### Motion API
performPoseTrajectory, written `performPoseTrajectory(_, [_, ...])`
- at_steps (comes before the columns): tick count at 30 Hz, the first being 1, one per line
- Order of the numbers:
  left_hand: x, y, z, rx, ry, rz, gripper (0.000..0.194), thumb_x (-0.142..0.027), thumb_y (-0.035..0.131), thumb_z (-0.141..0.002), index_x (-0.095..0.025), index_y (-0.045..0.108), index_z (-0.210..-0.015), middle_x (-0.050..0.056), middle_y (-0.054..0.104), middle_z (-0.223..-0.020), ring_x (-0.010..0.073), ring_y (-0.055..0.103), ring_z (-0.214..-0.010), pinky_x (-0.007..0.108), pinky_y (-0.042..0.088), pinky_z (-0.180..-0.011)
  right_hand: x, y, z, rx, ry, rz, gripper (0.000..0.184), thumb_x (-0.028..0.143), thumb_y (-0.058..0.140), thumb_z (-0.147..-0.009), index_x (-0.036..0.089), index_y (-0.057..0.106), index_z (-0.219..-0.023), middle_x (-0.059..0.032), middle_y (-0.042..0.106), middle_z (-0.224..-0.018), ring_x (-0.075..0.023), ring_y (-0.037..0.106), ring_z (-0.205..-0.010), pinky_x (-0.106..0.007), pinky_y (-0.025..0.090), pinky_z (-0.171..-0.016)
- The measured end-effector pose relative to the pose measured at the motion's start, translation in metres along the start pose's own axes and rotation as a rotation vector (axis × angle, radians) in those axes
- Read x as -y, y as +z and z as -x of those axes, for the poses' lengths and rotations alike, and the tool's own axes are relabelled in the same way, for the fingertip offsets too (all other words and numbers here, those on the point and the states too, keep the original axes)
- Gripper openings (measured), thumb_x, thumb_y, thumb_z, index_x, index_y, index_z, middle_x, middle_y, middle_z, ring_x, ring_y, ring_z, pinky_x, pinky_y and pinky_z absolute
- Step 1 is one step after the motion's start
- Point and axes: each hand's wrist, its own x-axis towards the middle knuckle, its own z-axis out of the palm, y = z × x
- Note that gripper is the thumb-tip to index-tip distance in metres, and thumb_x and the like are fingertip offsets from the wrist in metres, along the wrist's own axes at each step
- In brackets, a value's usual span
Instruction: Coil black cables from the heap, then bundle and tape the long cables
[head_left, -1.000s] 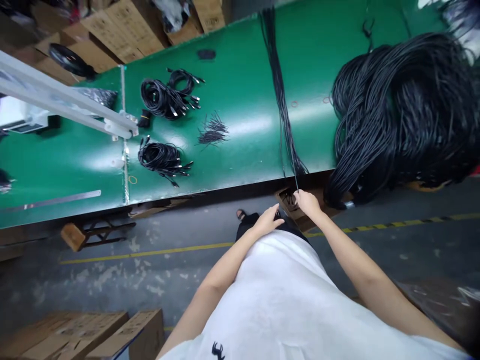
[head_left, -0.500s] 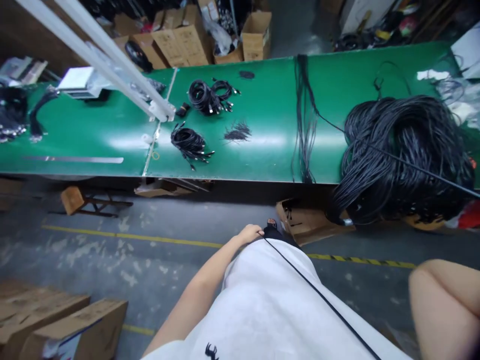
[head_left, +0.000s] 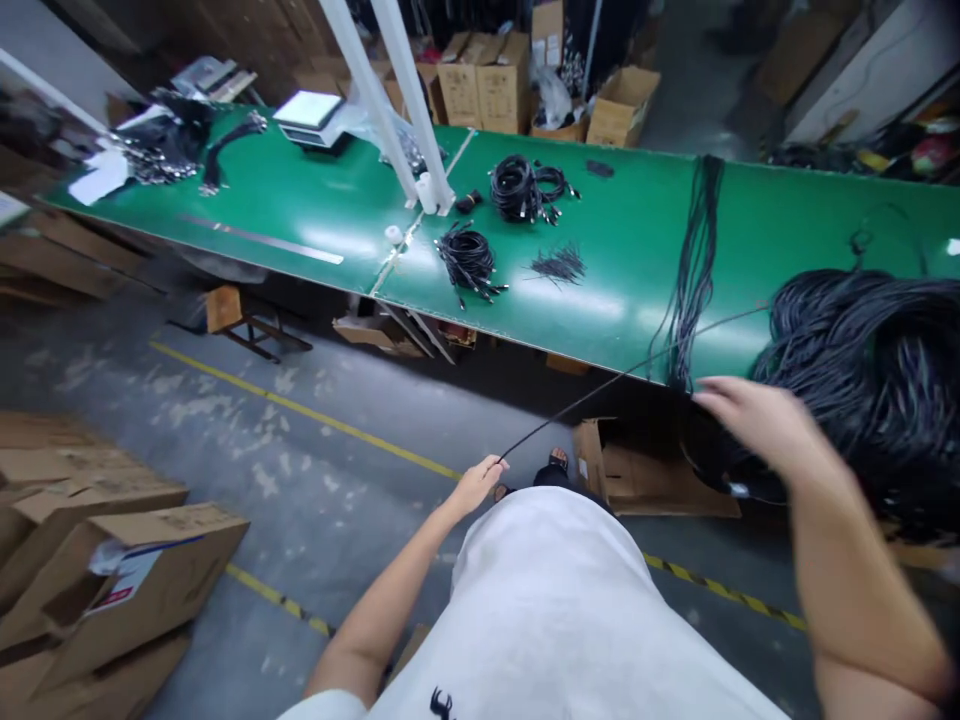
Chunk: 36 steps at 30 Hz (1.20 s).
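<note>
Head view: left hand [head_left: 477, 487] has fingers closed, pinching the end of a single black cable [head_left: 570, 407] at the fingertips. Cable slants up and right from there, over the front edge of the green table [head_left: 615, 310], crosses the hanging strands [head_left: 696, 262] and reaches toward the large cable pile [head_left: 847, 370] at right. Right hand [head_left: 757, 425] is motion-blurred at the table edge, near the lower ends of the strands and the left side of the pile; fingers point left, can't tell if they grip anything. Strands lie across the table in a loose dark bunch, back edge to front edge. Left of them: short black pieces [head_left: 561, 264] in a small heap, then an upper coil [head_left: 514, 190] with a smaller coil [head_left: 551, 182] beside it, and a lower coil [head_left: 468, 260] nearer the front edge, metal plugs showing. White posts [head_left: 411, 95] stand left of the coils. Flat metal strip [head_left: 300, 246] lies farther left. Open cardboard box [head_left: 660, 480] on the floor below the strands, wooden stool [head_left: 223, 310] at left
</note>
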Motion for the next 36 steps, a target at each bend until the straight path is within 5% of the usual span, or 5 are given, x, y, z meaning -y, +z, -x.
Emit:
performPoseTrajectory(6, [-0.065,-0.050,0.038,0.164,0.110,0.559,0.044,-0.056,0.060,-0.087,-0.014,0.071,-0.096,-0.007,0.039,-0.054,0.0056,0.031,-0.047,0.017,0.031,-0.044,0.092,0.141,0.004,0.553,-0.577,-0.168,0.036,0.030,0.048,-0.096,0.019,0.062,-0.127,-0.0115,0.067,-0.122,-0.0231,0.063,-0.112,-0.044,0.043,-0.107])
performPoseTrajectory(12, [-0.073,-0.141,0.059,-0.475,0.179,1.050,0.029,-0.037,0.046,-0.099,-0.017,0.067,-0.103,-0.009,0.035,-0.051,0.0025,0.022,-0.036,0.010,0.019,-0.033,-0.005,0.140,0.010,0.449,-0.186,-0.083,0.040,0.037,0.033,-0.098,0.017,0.068,-0.102,-0.0111,0.071,-0.108,-0.0220,0.066,-0.091,-0.031,0.050,-0.075])
performPoseTrajectory(17, [-0.083,-0.066,0.040,-0.091,-0.071,0.604,0.038,-0.041,0.061,-0.091,-0.012,0.064,-0.117,0.005,0.073,-0.087,0.0094,0.067,-0.070,0.021,0.054,-0.069,0.042,0.108,0.033,0.710,-0.653,0.046,0.037,0.041,0.038,-0.099,0.021,0.069,-0.093,-0.0067,0.072,-0.090,-0.0181,0.065,-0.077,-0.025,0.037,-0.060])
performPoseTrajectory(21, [-0.102,-0.011,0.031,0.259,0.044,0.446,0.044,-0.047,0.061,-0.090,-0.013,0.067,-0.116,0.010,0.074,-0.101,0.0167,0.068,-0.093,0.031,0.051,-0.091,0.101,0.088,0.014,0.503,-0.627,0.055,0.035,0.036,0.039,-0.099,0.018,0.069,-0.092,-0.0069,0.072,-0.090,-0.0171,0.063,-0.078,-0.026,0.029,-0.056])
performPoseTrajectory(36, [-0.128,-0.036,0.034,0.314,-0.360,0.987,0.025,-0.026,0.052,-0.096,-0.009,0.068,-0.087,-0.009,0.027,-0.053,-0.0006,0.014,-0.035,0.011,0.016,-0.033,0.021,0.122,-0.028,0.399,-0.137,-0.622,0.042,0.056,0.052,-0.087,0.021,0.075,-0.091,-0.0040,0.074,-0.097,-0.0222,0.066,-0.096,-0.034,0.049,-0.090])
